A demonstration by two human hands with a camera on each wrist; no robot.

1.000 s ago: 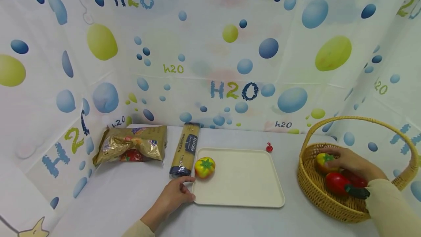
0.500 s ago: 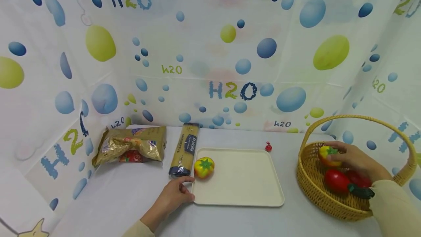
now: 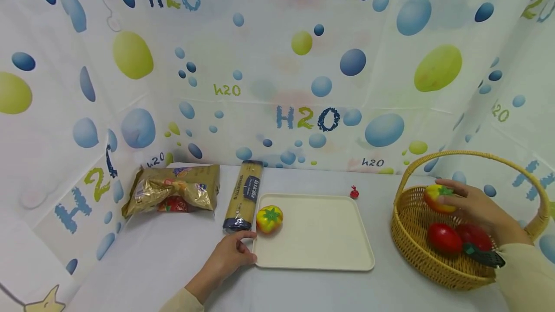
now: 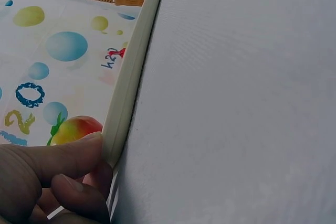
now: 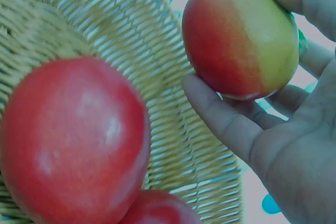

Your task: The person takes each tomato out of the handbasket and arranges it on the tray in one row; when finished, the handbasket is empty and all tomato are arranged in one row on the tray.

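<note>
In the head view, my right hand (image 3: 479,206) grips a yellow-and-red toy tomato (image 3: 439,198) with a green leafy top, raised over the far part of the wicker basket (image 3: 416,254). The right wrist view has the tomato (image 5: 239,38) between thumb and fingers, with a large red fruit (image 5: 76,140) nearby in the basket. My left hand (image 3: 227,256) holds the left edge of a cream tray (image 3: 323,235) by its fingertips, as the left wrist view of the tray rim (image 4: 126,87) also shows. A similar tomato (image 3: 269,219) rests at the tray's left side.
Another red fruit (image 3: 473,237) and a dark, long vegetable (image 3: 483,256) lie in the basket, under its tall arched handle (image 3: 468,153). A spaghetti pack (image 3: 244,196) lies left of the tray, and a gold bag (image 3: 173,189) farther left. A small red item (image 3: 354,192) sits behind the tray.
My right hand has lifted the tomato up from among the basket's contents and slightly to the right. The left hand stays at the tray's edge.
</note>
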